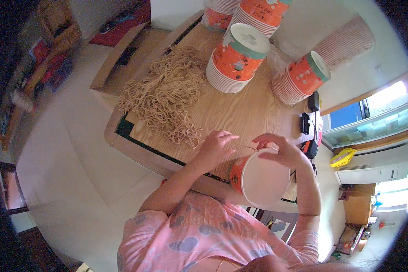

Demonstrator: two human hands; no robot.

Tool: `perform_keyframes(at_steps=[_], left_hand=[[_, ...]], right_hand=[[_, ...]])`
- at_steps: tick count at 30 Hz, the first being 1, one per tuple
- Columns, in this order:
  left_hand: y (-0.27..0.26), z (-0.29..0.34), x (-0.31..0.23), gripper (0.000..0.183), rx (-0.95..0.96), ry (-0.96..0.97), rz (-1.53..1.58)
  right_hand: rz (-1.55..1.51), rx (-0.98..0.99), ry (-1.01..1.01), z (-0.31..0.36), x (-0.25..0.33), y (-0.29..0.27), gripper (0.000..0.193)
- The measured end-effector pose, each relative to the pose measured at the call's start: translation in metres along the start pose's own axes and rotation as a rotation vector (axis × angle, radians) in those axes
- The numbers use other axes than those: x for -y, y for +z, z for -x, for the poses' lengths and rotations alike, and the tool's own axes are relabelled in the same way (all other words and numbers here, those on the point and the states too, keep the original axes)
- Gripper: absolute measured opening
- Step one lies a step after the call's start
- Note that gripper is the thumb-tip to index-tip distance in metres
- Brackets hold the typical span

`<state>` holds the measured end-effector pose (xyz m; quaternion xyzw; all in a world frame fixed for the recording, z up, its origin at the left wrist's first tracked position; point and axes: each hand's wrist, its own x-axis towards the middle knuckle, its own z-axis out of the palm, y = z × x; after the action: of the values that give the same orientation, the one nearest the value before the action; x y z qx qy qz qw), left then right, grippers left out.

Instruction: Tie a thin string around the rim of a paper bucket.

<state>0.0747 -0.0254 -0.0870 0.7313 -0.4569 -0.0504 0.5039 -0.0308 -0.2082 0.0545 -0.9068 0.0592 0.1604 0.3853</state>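
Observation:
An orange paper bucket with a white rim lies tilted at the table's near edge, its open mouth turned toward me. My right hand grips it at the upper rim, the thumb reaching inside and the fingers curling outside. A short bit of tan cord shows beside those right fingertips; how it is fixed is too small to tell. Left of the bucket, my left hand hovers over the table with fingers stretched apart and nothing visible in them. Beyond it spreads a loose heap of tan cords.
Stacks of nested orange buckets stand upside down behind, one in the middle and another at right. A plastic-wrapped stack leans at the wall. Small black objects lie along the right edge of the wooden table.

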Motion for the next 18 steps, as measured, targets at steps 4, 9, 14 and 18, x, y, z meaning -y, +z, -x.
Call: perform_keyframes(at_steps=[4, 9, 14, 18], left_hand=[[0.01, -0.012, -0.019, 0.038, 0.082, 0.047, 0.261], [0.01, -0.015, -0.024, 0.023, 0.258, -0.187, 0.474], [0.021, -0.011, -0.023, 0.019, 0.162, -0.136, 0.47], [0.026, -0.01, -0.032, 0.019, 0.15, -0.237, 0.418]], right_hand=[[0.192, -0.258, -0.179, 0.016, 0.001, 0.026, 0.033], [0.181, -0.38, -0.166, 0.017, -0.001, 0.044, 0.021], [0.164, -0.409, -0.196, 0.017, 0.001, 0.044, 0.017], [0.18, -0.404, -0.222, 0.016, -0.004, 0.045, 0.017]])
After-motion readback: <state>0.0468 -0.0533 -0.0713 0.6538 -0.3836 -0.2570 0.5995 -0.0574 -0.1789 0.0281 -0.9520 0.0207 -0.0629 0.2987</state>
